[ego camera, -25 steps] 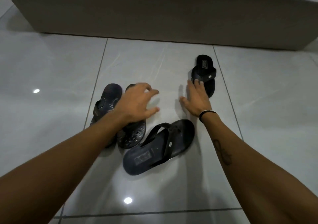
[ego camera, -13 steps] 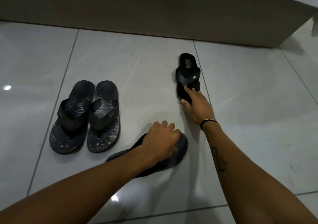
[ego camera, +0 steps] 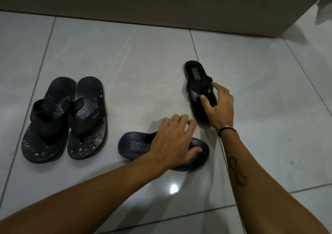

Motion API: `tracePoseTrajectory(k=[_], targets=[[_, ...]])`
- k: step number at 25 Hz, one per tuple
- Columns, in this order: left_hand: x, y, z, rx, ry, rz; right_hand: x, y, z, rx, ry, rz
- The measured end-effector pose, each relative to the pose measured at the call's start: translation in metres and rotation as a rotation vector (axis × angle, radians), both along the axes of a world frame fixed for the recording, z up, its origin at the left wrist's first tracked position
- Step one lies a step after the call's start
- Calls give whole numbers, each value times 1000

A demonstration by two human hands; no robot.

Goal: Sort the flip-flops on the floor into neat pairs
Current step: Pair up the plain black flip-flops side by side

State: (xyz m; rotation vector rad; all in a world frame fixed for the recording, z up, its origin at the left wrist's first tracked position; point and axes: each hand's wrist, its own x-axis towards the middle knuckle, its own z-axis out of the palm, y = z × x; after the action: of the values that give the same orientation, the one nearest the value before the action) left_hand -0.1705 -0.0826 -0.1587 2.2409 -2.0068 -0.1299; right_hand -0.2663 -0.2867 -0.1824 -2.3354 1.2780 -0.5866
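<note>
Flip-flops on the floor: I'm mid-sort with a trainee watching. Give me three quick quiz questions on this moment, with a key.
1. True or false: the patterned pair sits side by side, touching.
2. Which hand rests on the sideways black flip-flop? A) left B) right
3. What does the right hand touch?

Key: 1 true. 2 A, the left hand. 3 The strap of the far black flip-flop.

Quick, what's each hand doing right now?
Left hand: open, fingers spread, resting on the sideways flip-flop.
Right hand: thumb and fingers closing on the upper flip-flop.
</note>
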Motion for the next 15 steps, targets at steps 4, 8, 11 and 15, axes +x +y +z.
tracePoseTrajectory(k=[4,8,11,15], targets=[[7,10,1,352,3,229,20,-9,-8,109,227,122],[-8,-16,11,346,47,105,13,-1,-4,25,222,70],[8,-36,8,276,130,-14,1,9,0,22,159,5],[58,-43,2,192,193,-40,-12,15,5,33,57,-52]])
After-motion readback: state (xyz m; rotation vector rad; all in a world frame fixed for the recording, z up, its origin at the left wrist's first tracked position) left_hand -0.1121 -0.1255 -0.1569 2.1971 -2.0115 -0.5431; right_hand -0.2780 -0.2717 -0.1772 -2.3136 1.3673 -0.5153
